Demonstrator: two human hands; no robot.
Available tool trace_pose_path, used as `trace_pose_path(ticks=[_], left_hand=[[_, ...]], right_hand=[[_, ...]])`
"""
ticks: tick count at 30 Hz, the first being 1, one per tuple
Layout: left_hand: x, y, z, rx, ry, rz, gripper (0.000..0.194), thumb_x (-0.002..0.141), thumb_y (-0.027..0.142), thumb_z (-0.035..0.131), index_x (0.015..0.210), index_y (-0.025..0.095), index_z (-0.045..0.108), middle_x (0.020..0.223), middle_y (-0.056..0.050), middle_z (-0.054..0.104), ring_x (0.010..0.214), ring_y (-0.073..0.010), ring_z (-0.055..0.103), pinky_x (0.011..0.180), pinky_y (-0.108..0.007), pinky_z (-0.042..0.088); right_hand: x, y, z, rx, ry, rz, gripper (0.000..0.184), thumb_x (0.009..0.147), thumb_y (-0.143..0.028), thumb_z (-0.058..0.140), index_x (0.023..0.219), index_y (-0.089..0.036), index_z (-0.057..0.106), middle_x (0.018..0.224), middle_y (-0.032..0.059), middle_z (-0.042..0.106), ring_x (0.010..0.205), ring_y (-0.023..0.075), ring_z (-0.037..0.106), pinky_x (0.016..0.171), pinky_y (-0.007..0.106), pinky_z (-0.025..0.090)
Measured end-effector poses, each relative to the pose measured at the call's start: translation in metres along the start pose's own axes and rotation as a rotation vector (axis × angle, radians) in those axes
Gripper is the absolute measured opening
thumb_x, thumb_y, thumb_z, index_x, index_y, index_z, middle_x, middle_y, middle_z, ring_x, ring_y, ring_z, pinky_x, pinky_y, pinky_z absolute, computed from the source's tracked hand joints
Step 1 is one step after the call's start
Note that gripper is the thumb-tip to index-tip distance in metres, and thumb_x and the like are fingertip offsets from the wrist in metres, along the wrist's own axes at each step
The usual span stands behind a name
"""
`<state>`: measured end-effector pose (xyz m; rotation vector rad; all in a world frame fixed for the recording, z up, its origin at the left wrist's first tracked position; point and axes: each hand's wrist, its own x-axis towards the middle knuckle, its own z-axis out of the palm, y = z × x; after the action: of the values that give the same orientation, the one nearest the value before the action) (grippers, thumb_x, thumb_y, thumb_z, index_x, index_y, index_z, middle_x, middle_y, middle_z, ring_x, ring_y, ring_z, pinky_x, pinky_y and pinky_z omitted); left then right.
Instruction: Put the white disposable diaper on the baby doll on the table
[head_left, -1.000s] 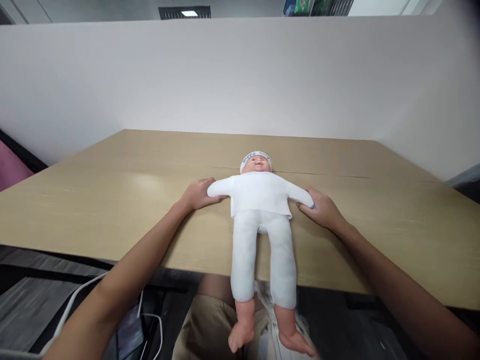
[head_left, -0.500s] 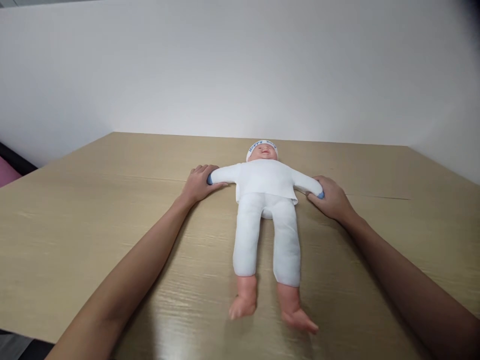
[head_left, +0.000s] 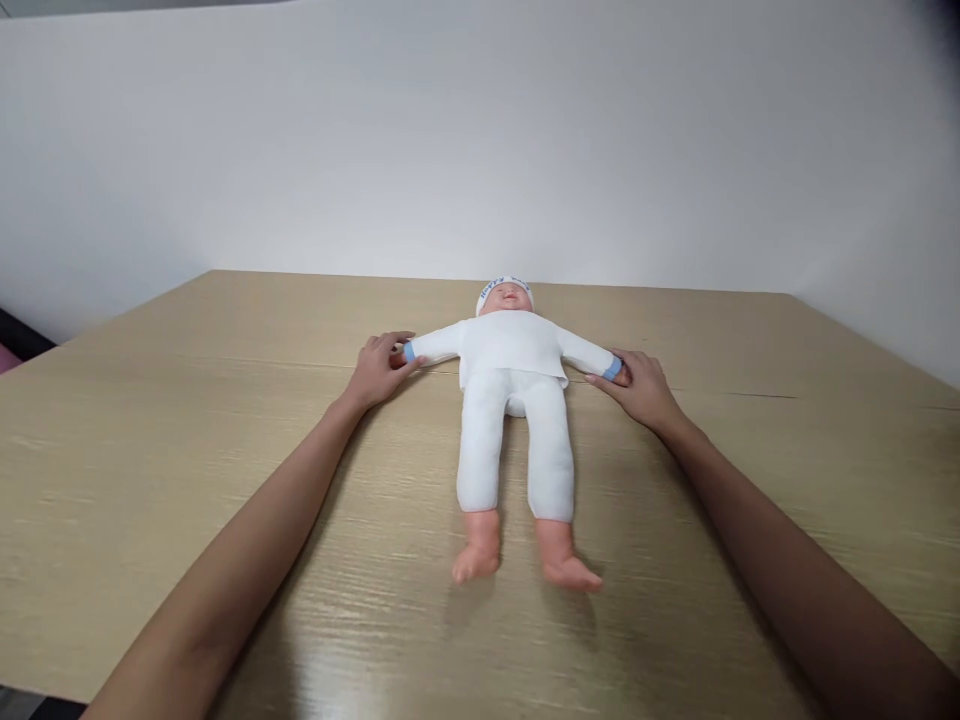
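Observation:
A baby doll (head_left: 511, 345) in a white long-sleeved top, white trousers and a white cap with blue lettering lies on its back on the wooden table (head_left: 135, 480). Its head points away from me and its bare feet toward me; both arms are spread wide. My left hand (head_left: 377, 370) is curled round the doll's hand on the left, just beyond the blue cuff, thumb on the near side. On the right, my right hand (head_left: 641, 385) is curled likewise round the doll's other hand, by its blue cuff. The doll's fingers are mostly hidden.
Behind the table's far edge rises a plain white wall (head_left: 480, 130). A dark item with a patch of pink (head_left: 7, 360) shows past the table's left edge. A thin seam (head_left: 761, 395) crosses the tabletop.
The doll looks smaller and its feet sit farther from me. More of its blue cuffs shows, as my hands have shifted outward along its arms. The view has turned slightly.

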<state>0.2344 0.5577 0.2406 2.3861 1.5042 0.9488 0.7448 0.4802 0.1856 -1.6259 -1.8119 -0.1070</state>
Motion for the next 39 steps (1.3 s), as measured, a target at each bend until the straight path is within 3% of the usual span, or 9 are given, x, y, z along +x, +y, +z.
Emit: trace_pose_path(ticks=[5, 10, 16, 21, 26, 33, 39], left_hand=[[-0.005, -0.011, -0.005, -0.035, 0.046, -0.111, 0.055, 0.107, 0.062, 0.043, 0.126, 0.021, 0.073, 0.122, -0.012, 0.081, 0.104, -0.0289, 0.07, 0.099, -0.043, 0.053], [-0.005, -0.017, -0.004, 0.0, 0.036, -0.137, 0.049, 0.103, 0.061, 0.047, 0.108, 0.023, 0.079, 0.103, -0.01, 0.083, 0.097, -0.03, 0.067, 0.099, -0.045, 0.051], [-0.004, -0.018, -0.005, -0.001, 0.053, -0.154, 0.048, 0.1, 0.061, 0.051, 0.101, 0.023, 0.08, 0.1, -0.009, 0.081, 0.093, -0.0283, 0.066, 0.1, -0.045, 0.05], [-0.008, -0.017, -0.008, -0.019, 0.054, -0.178, 0.049, 0.102, 0.061, 0.049, 0.106, 0.023, 0.08, 0.102, -0.009, 0.082, 0.09, -0.0274, 0.066, 0.091, -0.042, 0.052], [-0.008, -0.018, -0.007, -0.012, 0.052, -0.216, 0.046, 0.103, 0.055, 0.051, 0.108, 0.021, 0.082, 0.106, -0.009, 0.084, 0.092, -0.0261, 0.067, 0.092, -0.039, 0.049], [-0.003, -0.018, -0.004, 0.037, 0.066, -0.334, 0.039, 0.101, 0.055, 0.058, 0.107, 0.026, 0.084, 0.102, -0.008, 0.085, 0.105, -0.0319, 0.071, 0.097, -0.043, 0.041], [-0.001, -0.019, -0.002, 0.035, 0.061, -0.351, 0.039, 0.102, 0.056, 0.058, 0.107, 0.027, 0.084, 0.103, -0.007, 0.085, 0.107, -0.0324, 0.072, 0.102, -0.046, 0.038]], right_hand=[[-0.01, 0.006, -0.002, -0.002, 0.017, 0.046, 0.072, 0.09, -0.079, 0.067, 0.134, -0.023, 0.073, 0.127, 0.0177, 0.078, 0.115, 0.0398, 0.068, 0.105, 0.058, 0.051], [-0.015, 0.009, -0.004, 0.068, 0.061, 0.011, 0.064, 0.091, -0.071, 0.071, 0.13, -0.02, 0.075, 0.124, 0.0169, 0.079, 0.114, 0.038, 0.07, 0.106, 0.057, 0.053], [-0.015, 0.009, -0.004, 0.103, 0.127, 0.072, 0.057, 0.089, -0.065, 0.075, 0.122, -0.019, 0.079, 0.12, 0.0178, 0.079, 0.113, 0.0381, 0.071, 0.106, 0.057, 0.055], [-0.019, 0.004, -0.01, 0.102, 0.109, 0.077, 0.053, 0.095, -0.058, 0.065, 0.13, -0.02, 0.074, 0.129, 0.0188, 0.077, 0.118, 0.0376, 0.07, 0.109, 0.057, 0.053], [-0.02, -0.001, -0.014, 0.067, 0.13, 0.132, 0.041, 0.101, -0.045, 0.051, 0.121, -0.02, 0.077, 0.123, 0.0177, 0.079, 0.113, 0.0349, 0.071, 0.107, 0.053, 0.053], [-0.018, -0.002, -0.013, 0.026, 0.134, 0.147, 0.039, 0.099, -0.044, 0.054, 0.113, -0.021, 0.082, 0.119, 0.0155, 0.083, 0.112, 0.0361, 0.072, 0.107, 0.053, 0.052], [-0.017, -0.003, -0.011, 0.024, 0.141, 0.159, 0.037, 0.097, -0.039, 0.055, 0.113, -0.02, 0.083, 0.119, 0.0171, 0.083, 0.112, 0.0361, 0.071, 0.108, 0.053, 0.05]])
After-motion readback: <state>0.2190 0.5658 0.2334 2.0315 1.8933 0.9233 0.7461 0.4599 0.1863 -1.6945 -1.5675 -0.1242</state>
